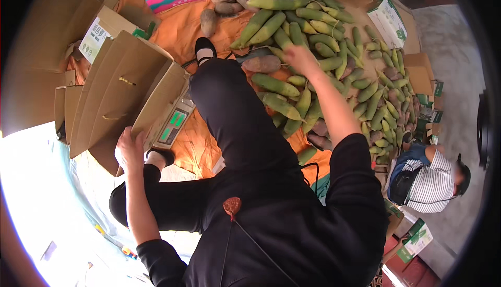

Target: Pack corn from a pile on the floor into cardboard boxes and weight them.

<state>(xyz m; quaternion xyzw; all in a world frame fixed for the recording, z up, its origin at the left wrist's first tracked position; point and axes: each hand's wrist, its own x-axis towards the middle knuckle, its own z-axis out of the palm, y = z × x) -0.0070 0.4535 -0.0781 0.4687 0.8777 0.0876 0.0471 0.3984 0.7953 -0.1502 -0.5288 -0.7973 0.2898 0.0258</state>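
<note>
Heaped green radishes (pixel 330 63) right of open cardboard box (pixel 117 96)

From here, a fierce white glare floods in from outside the left hand (pixel 129 150), bleaching the pale sheeting (pixel 73 198) below it almost blank. Around the right hand (pixel 302 60) the light turns softer and more even, the green vegetables (pixel 269 28) showing clearly with gentle shadows between them. Between the hands, the scale's display (pixel 174 124) glows green. Nearer the body, the black clothing (pixel 271 229) swallows detail. Well outside both hands, straight lines bow toward a dark, curved rim.
</note>
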